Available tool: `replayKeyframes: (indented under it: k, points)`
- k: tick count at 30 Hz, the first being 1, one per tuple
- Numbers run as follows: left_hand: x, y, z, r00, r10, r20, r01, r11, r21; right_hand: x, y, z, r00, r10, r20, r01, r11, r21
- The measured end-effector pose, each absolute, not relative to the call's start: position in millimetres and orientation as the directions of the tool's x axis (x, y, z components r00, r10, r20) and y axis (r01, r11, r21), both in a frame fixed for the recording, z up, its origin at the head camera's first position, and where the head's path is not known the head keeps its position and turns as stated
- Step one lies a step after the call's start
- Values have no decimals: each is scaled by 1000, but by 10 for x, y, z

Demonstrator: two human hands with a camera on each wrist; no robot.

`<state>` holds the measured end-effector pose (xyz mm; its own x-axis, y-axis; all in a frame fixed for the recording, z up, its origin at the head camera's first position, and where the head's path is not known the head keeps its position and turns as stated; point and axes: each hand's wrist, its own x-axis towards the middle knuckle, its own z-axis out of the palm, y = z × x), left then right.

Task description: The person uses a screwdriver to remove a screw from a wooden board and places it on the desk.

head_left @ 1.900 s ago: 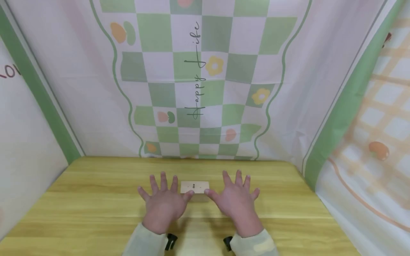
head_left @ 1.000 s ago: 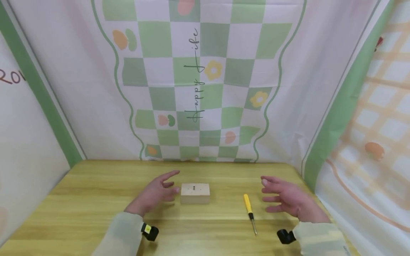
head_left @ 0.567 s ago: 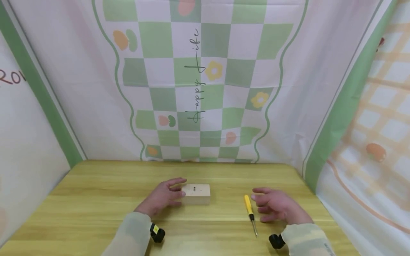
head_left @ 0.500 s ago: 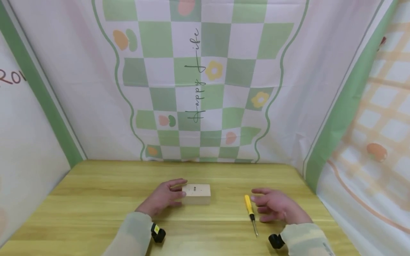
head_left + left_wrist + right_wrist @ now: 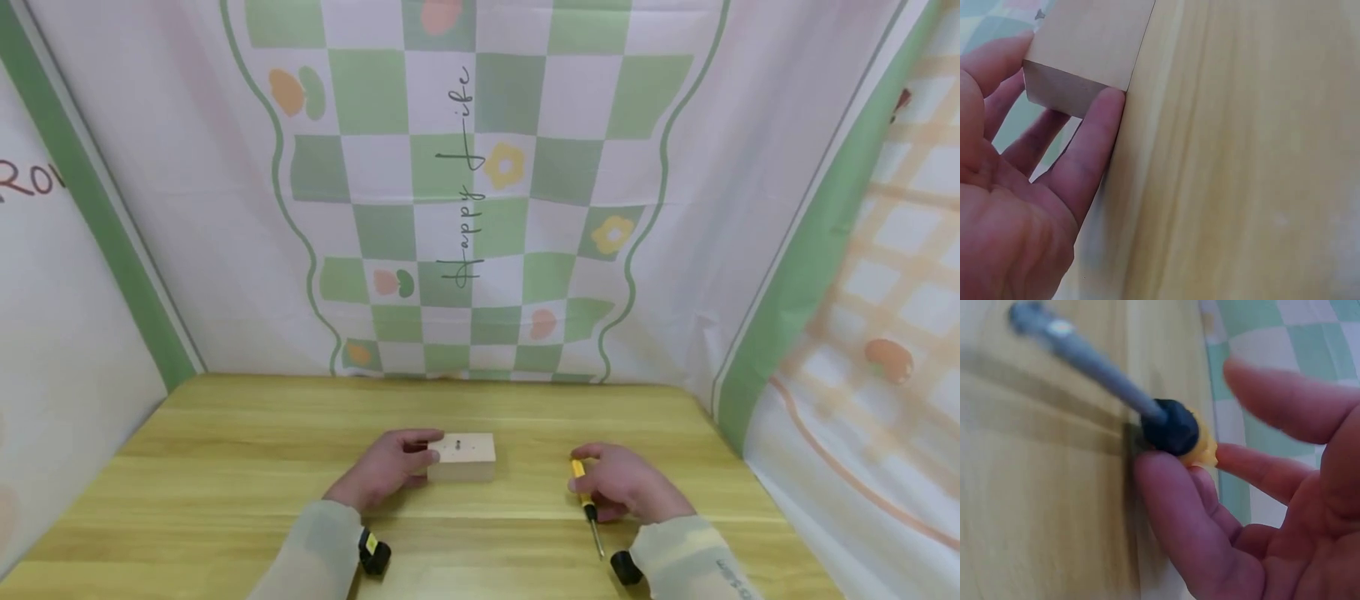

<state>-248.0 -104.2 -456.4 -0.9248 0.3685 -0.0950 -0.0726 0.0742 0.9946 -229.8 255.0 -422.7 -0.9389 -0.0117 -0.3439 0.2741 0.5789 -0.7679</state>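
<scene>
My left hand point(image 5: 378, 471) grips the left end of a small pale wooden block point(image 5: 474, 452), thumb at its near top corner. Small dark marks and a screw-like piece point(image 5: 458, 445) show on the block's top. In the left wrist view, fingers point(image 5: 1094, 140) touch the block's end and lower edges. To the right, my right hand point(image 5: 630, 483) has its fingers curled round the yellow handle of a screwdriver point(image 5: 595, 533). In the right wrist view, its black collar point(image 5: 1169, 428) lies against a fingertip, while the thumb point(image 5: 1285, 400) appears a little apart from the handle.
Both things are on a light wood-grain table point(image 5: 262, 433). Behind it hangs a green and white checked cloth point(image 5: 442, 225), with more cloth at both sides. A black wrist camera point(image 5: 375, 557) sits at the left cuff, another point(image 5: 625, 568) at the right.
Both hands began spread over the table's middle, then parted, uncovering the screwdriver. My left hand came to the block's left end. My right hand moved left and its fingers closed round the screwdriver handle.
</scene>
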Motion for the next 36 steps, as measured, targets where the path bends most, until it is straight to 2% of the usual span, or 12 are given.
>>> replayKeyframes:
  k: [6,10,13,18,25,29,36]
  points:
    - [-2408,-1050,-4583,-925,366,-102,-80,75,994,-2244,2440,-4199,-960,-25,-277,182,698,-693]
    - [-2344,-1074,-4592,-922,371,-111,-90,75,993,-2261,2427,-4223,-961,-15,-275,188,692,-697]
    - [-2274,-1076,-4573,-920,375,-118,-97,75,992,-2300,2476,-4265,-957,4,-289,235,590,-773]
    - [-2152,-1057,-4544,-925,368,-100,-82,65,995,-2388,2604,-4285,-955,18,-295,288,276,-917]
    - [-2027,-1034,-4541,-937,332,-114,-100,59,993,-2411,2620,-4082,-974,37,-225,223,-55,-973]
    - [-1976,-1025,-4542,-940,322,-113,-101,55,993,-2371,2470,-3893,-987,51,-152,142,-162,-977]
    - [-1889,-1007,-4545,-945,301,-131,-124,40,991,-2217,2061,-3551,-996,84,-14,-4,-208,-978]
